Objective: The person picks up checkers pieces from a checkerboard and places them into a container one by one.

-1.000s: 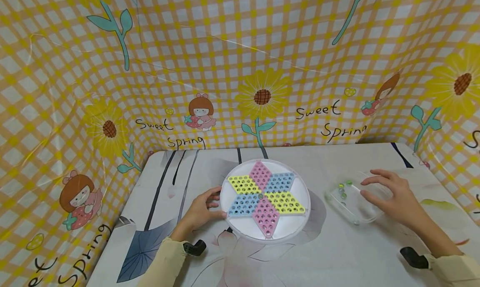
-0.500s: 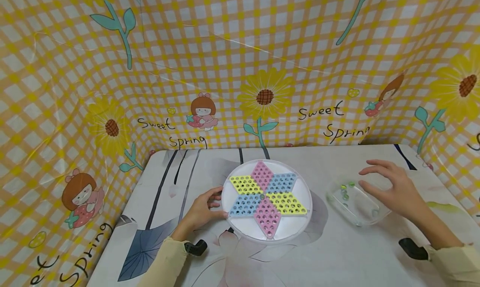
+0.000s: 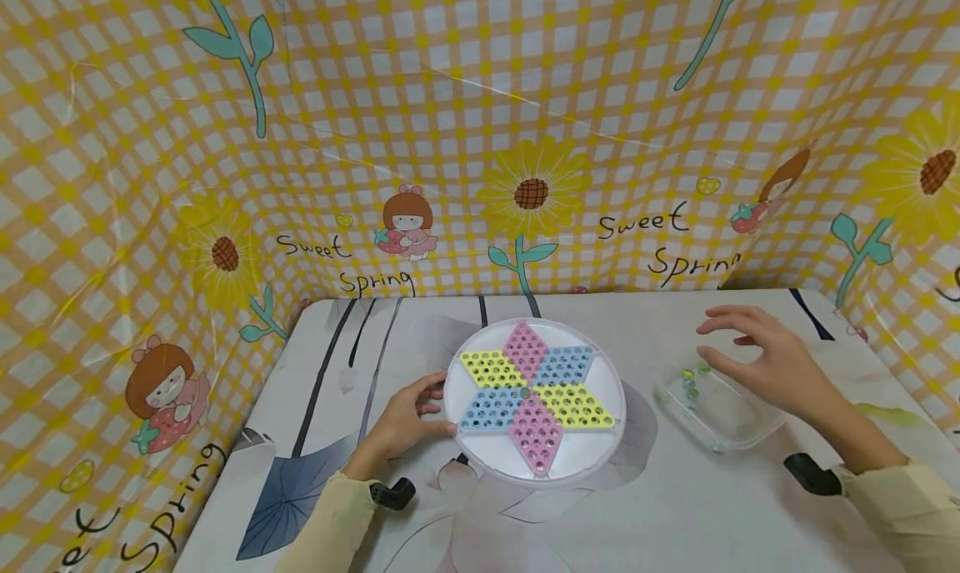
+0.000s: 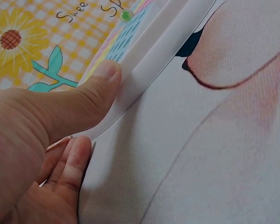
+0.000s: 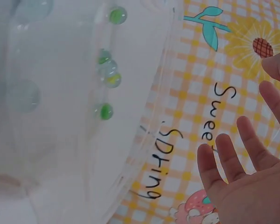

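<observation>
A round white Chinese checkers board with a pink, blue and yellow star of holes lies on the table. My left hand holds its left edge; the left wrist view has the thumb on the rim and the other fingers low beside it. One green-tinted marble sits at the star's centre. My right hand hovers over the far right part of a clear plastic container, fingers apart and nothing between them. Several glass marbles, some with green or yellow swirls, lie inside the container.
A pale floral cloth covers the table. Behind and at both sides hangs a yellow checked curtain with sunflowers and lettering. Black wrist devices sit at the left cuff and right cuff.
My right hand has moved left and slightly up above the container. Marbles in the container have shifted a little. The left hand stays at the board's edge.
</observation>
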`<control>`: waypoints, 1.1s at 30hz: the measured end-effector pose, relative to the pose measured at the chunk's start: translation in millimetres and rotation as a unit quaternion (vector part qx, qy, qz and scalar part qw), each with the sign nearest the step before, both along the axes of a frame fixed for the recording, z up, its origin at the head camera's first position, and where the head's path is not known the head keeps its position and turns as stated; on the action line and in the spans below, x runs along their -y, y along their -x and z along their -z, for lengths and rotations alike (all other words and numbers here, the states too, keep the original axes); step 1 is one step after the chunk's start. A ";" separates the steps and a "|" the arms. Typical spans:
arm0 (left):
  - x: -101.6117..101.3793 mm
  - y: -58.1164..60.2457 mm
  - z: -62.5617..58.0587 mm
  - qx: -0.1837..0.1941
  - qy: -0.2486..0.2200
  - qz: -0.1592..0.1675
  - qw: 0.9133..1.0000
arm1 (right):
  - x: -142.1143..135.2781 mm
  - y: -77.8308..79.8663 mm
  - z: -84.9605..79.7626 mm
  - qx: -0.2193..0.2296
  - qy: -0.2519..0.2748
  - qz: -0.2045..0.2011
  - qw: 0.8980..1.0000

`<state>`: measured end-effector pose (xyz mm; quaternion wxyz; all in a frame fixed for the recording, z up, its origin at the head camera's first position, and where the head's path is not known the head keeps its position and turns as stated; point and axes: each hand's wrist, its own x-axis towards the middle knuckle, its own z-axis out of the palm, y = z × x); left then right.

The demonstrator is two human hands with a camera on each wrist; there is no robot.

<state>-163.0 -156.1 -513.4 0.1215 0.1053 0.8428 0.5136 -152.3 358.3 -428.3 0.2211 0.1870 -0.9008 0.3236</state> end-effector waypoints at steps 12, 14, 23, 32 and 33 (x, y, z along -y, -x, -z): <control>3.3 4.2 6.7 -0.004 0.000 0.006 1.000 | 23.5 17.1 -18.4 -0.012 -0.026 -0.045 0.999; 2.8 4.1 6.0 -0.005 0.000 0.006 1.000 | 27.3 20.4 -19.7 -0.016 -0.032 -0.049 0.998; 1.5 2.2 2.1 -0.006 0.005 0.008 1.000 | 48.2 32.7 -25.7 -0.008 -0.048 -0.075 0.996; 1.1 2.4 1.3 -0.002 0.004 0.005 1.000 | 75.8 45.7 -31.1 0.062 -0.051 -0.110 0.991; 1.0 2.4 1.1 -0.001 0.004 0.005 1.000 | 78.8 47.4 -30.7 0.068 -0.051 -0.115 0.990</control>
